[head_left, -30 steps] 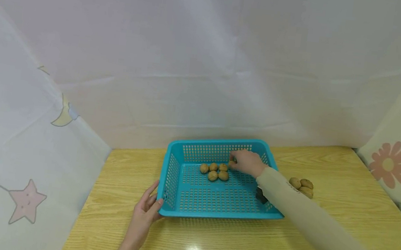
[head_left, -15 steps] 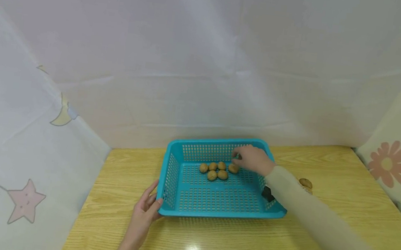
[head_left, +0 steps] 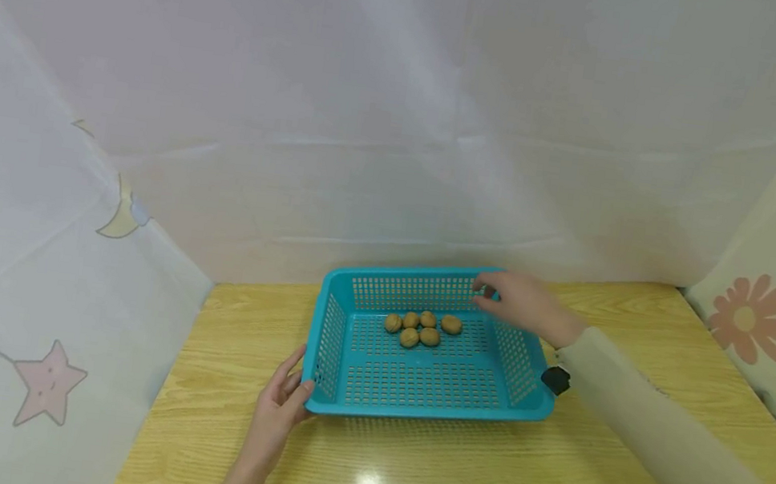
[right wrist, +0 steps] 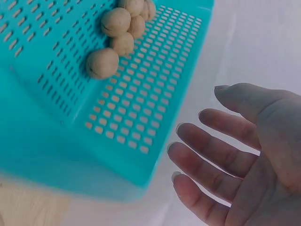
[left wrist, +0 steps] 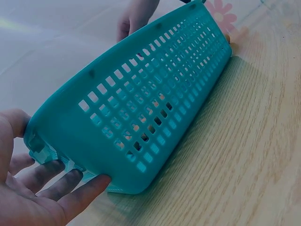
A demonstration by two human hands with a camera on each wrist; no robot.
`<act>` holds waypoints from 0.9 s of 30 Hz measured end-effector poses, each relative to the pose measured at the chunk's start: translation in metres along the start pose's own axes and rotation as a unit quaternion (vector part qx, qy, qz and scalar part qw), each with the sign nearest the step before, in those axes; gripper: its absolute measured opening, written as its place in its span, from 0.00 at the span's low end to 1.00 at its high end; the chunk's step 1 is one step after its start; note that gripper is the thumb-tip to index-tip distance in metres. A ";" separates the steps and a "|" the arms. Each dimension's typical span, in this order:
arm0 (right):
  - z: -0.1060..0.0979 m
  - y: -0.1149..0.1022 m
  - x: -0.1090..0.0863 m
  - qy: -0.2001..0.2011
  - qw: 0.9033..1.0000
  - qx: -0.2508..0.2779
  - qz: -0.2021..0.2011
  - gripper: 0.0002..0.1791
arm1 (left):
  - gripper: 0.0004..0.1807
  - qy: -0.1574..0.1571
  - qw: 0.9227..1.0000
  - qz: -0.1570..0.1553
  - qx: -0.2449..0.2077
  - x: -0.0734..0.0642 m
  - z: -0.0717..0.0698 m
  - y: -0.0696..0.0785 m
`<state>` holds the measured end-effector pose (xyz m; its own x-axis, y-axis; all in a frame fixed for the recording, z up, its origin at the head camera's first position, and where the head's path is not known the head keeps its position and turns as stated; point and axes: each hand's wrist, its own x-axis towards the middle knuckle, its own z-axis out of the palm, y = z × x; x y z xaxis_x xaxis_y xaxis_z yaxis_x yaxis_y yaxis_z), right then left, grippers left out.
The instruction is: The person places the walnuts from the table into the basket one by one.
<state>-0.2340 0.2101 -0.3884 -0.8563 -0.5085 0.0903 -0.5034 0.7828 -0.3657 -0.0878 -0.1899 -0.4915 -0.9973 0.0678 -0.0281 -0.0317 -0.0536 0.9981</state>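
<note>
A blue plastic basket (head_left: 424, 418) with slotted walls stands on the table, and several walnuts (head_left: 430, 337) lie grouped on its floor towards the back. My left hand (head_left: 275, 414) grips the basket's near left corner, its thumb at the rim and its fingers against the outer wall, as the left wrist view also shows. Above the back right corner is my right hand (head_left: 522, 300), holding nothing. In the right wrist view its fingers (right wrist: 216, 150) are spread and loosely bent, just outside the basket rim.
The wood-grain table (head_left: 461, 477) runs up to a pale cloth backdrop (head_left: 399, 154). A printed cloth (head_left: 747, 334) hangs at the right. A small black device (head_left: 555, 380) sits under the right wrist, in front of the basket's right wall.
My right hand has let go of a walnut beside the others in the basket, then lifted and moved right. My left hand stays at the corner. The right sleeve now covers the loose walnuts on the table.
</note>
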 end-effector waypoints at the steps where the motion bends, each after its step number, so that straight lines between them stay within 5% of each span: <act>1: -0.003 0.002 -0.004 0.004 1.000 0.000 0.000 0.13 | 0.35 0.000 1.000 0.000 0.000 0.000 0.000 0.000; 13: -0.022 0.036 -0.051 0.030 0.999 0.001 0.035 0.11 | 0.35 0.000 1.000 -0.001 0.001 0.002 -0.002 0.000; 27: -0.017 0.080 -0.101 0.003 0.998 0.009 0.064 0.17 | 0.35 -0.005 1.000 0.001 -0.001 0.001 -0.001 0.000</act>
<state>-0.1900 0.3298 -0.4110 -0.9140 -0.4031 0.0469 -0.3882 0.8348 -0.3904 -0.0889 -0.1905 -0.4919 -0.9967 0.0776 -0.0255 -0.0299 -0.0558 0.9980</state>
